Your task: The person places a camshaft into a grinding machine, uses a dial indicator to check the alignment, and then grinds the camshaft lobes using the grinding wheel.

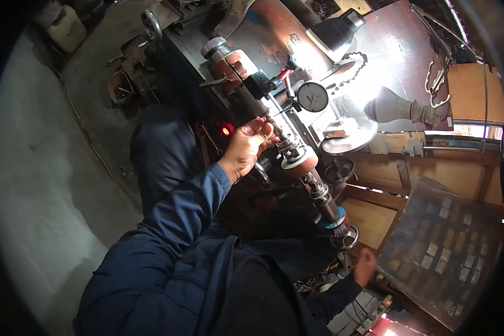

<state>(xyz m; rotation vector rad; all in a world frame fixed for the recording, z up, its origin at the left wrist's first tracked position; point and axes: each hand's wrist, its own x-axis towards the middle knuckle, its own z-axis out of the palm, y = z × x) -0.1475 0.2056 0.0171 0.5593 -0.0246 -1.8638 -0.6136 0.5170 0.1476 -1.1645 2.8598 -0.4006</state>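
My left hand [246,147] reaches in from the lower left in a blue sleeve, its fingers curled around a steel shaft [281,143] mounted lengthwise in a machine tool. Just past my fingers the shaft carries a reddish disc with a pale face [300,163], then runs on to a blue-banded end [335,217] with a metal ring handle [346,239]. My right hand [366,265] sits low at the right, just below that ring handle; its fingers are partly hidden. A round dial gauge [312,96] on a stand faces the shaft.
A lit work lamp [396,108] shines on the machine bed, and a black lamp head [337,32] sits above. A red lit button [225,130] glows beside my left hand. A handwheel [152,25] is at top left, a pale plastic jug [67,28] on the floor, a clear compartment box [448,252] at right.
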